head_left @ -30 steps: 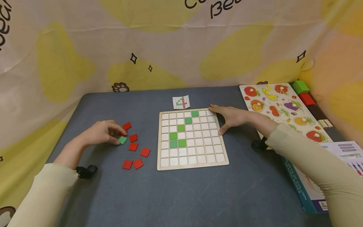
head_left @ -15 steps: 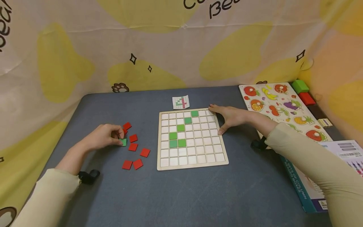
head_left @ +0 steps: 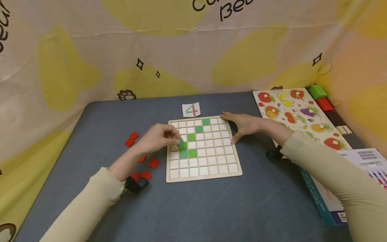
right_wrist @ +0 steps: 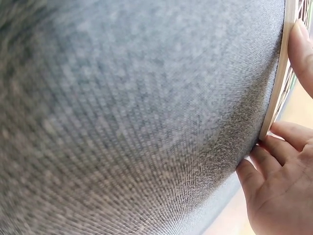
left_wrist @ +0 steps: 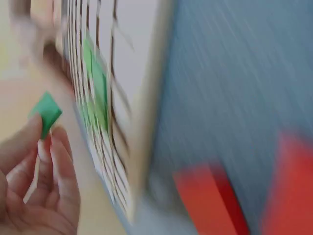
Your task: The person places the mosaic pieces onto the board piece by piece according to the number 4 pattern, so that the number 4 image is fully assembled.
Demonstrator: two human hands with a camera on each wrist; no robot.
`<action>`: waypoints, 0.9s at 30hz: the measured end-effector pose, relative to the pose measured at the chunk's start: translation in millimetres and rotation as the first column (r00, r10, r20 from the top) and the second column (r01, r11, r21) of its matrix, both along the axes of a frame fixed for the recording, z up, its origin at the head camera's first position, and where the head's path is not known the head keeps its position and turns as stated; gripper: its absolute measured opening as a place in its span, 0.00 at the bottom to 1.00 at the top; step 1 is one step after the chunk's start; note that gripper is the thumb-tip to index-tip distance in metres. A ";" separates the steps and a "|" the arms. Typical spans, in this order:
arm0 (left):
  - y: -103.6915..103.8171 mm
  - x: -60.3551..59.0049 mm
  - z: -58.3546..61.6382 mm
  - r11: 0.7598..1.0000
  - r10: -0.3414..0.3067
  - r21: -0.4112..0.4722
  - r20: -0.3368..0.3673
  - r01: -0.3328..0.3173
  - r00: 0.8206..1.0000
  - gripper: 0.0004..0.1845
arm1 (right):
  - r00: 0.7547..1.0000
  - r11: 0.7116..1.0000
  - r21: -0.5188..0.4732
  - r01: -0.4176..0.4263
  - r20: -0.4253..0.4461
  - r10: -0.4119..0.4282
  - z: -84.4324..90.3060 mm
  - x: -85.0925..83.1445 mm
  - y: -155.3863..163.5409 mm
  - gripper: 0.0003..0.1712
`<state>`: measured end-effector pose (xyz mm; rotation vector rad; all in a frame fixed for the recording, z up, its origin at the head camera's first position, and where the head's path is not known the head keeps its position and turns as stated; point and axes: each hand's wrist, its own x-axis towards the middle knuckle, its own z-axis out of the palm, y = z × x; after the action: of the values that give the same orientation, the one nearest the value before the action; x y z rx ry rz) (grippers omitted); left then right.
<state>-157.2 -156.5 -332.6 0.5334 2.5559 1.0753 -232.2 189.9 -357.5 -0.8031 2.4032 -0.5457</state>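
Note:
In the head view, my left hand (head_left: 158,138) is over the left part of a wooden grid board (head_left: 204,178). Its thumb and fingertips pinch a green square tile (left_wrist: 47,111), held tilted above the board in the left wrist view. Green squares (head_left: 192,153) fill several cells of the grid in a stepped line; the other cells are white. At the board's far right corner rests my right hand (head_left: 244,125), fingers extended. Its thumb (right_wrist: 301,46) lies on the wooden edge, and its fingertips touch the corner and the cloth beside it.
Several red square tiles (head_left: 153,163) lie loose left of the board, some partly hidden by the left arm. A small pattern card (head_left: 191,110) is just behind the board. To the right are a fruit puzzle board (head_left: 294,116), coloured blocks (head_left: 318,91) and a box (head_left: 328,201).
My left hand has picked up the green tile from beside the red ones and carried it right, over the board. The right hand stays at the board's corner.

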 end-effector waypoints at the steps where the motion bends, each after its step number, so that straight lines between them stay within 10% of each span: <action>1: 10.7 1.4 -1.5 1.000 -0.013 0.007 0.007 0.013 1.000 0.06 | 1.000 1.000 0.000 0.002 0.001 -0.002 -0.2 -0.4 -0.2 0.68; 11: 71.8 9.6 -12.5 0.991 -0.094 -0.106 -0.089 0.085 0.992 0.02 | 1.000 1.000 -0.004 0.009 -0.006 -0.009 -0.9 -1.8 -1.0 0.68; 27: 83.2 12.9 -16.9 0.960 -0.116 -0.274 -0.192 0.061 0.975 0.01 | 1.000 1.000 -0.006 0.008 -0.006 -0.008 0.2 1.1 0.2 0.68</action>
<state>-144.3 -73.3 -349.5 0.7114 2.7655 0.6590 -231.1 190.1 -357.3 -0.7993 2.4119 -0.5549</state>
